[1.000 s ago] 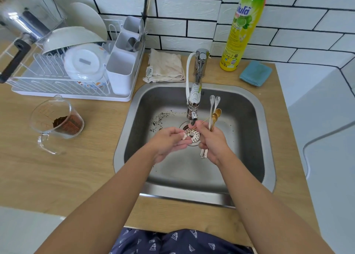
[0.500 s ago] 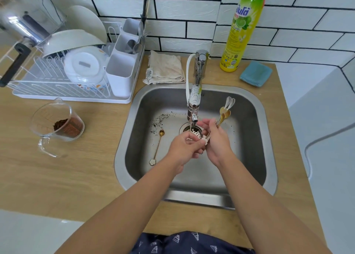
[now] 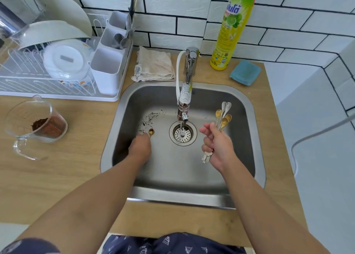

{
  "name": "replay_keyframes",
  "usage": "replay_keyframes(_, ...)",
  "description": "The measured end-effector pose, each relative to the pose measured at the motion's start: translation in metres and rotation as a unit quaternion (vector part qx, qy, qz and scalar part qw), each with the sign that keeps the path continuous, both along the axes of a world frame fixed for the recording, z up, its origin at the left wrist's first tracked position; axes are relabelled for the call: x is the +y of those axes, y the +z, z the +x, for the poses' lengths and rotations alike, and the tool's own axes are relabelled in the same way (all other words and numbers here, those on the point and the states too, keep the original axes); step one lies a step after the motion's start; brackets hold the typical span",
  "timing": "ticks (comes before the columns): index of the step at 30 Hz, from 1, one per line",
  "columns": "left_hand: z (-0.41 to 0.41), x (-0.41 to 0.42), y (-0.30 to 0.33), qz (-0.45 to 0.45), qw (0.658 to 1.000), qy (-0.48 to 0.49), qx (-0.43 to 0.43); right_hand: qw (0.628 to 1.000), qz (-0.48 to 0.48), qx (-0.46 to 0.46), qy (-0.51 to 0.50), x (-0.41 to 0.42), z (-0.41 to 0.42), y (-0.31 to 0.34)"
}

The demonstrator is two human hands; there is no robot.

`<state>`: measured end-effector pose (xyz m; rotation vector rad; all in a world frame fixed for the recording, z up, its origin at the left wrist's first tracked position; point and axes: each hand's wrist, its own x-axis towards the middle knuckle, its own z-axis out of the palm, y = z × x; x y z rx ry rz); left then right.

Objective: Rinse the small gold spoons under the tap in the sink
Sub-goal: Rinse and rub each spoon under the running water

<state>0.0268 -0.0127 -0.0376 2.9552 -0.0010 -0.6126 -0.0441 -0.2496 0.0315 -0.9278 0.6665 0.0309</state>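
Observation:
A steel sink (image 3: 247, 130) holds a tap (image 3: 184, 99) that runs a thin stream onto the drain strainer (image 3: 189, 136). My right hand (image 3: 217, 148) grips a bundle of small gold and white spoons (image 3: 223, 115) right of the stream, bowls pointing away from me. One more gold spoon (image 3: 151, 132) lies on the sink floor at the left, with brown residue in its bowl. My left hand (image 3: 140, 148) is down on it, fingers curled over its handle, which is hidden.
Dark grounds (image 3: 151, 117) speckle the sink floor. A dish rack (image 3: 57, 92) with cutlery caddy stands at back left, a glass jug of brown powder (image 3: 36, 123) at left. A cloth (image 3: 155, 65), a dish soap bottle (image 3: 232, 28) and a blue sponge (image 3: 245, 72) sit behind the sink.
My hands have parted from under the tap. My left hand dropped left onto the spoon on the sink floor, and my right hand carried the bundle to the right of the stream.

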Motion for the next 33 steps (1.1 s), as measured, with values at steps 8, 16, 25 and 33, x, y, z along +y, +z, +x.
replay_keyframes(8, -0.014, -0.022, 0.022, -0.359, 0.883, 0.214, 0.211, 0.999, -0.021, 0.026, 0.025, 0.003, 0.003, -0.007)
replay_keyframes(16, -0.037, -0.042, 0.059, -0.53, 0.767, 0.263, 0.249, 0.99, -0.097, 0.074, 0.069, 0.025, 0.007, -0.013)
replay_keyframes(25, -0.042, -0.048, 0.076, -0.522, 0.814, 0.201, 0.158, 0.97, -0.188, 0.072, 0.138, 0.045, 0.018, -0.005)
replay_keyframes(33, -0.042, -0.042, 0.083, -0.514, 0.822, 0.198, 0.144, 0.96, -0.223, 0.036, 0.165, 0.049, 0.023, -0.005)
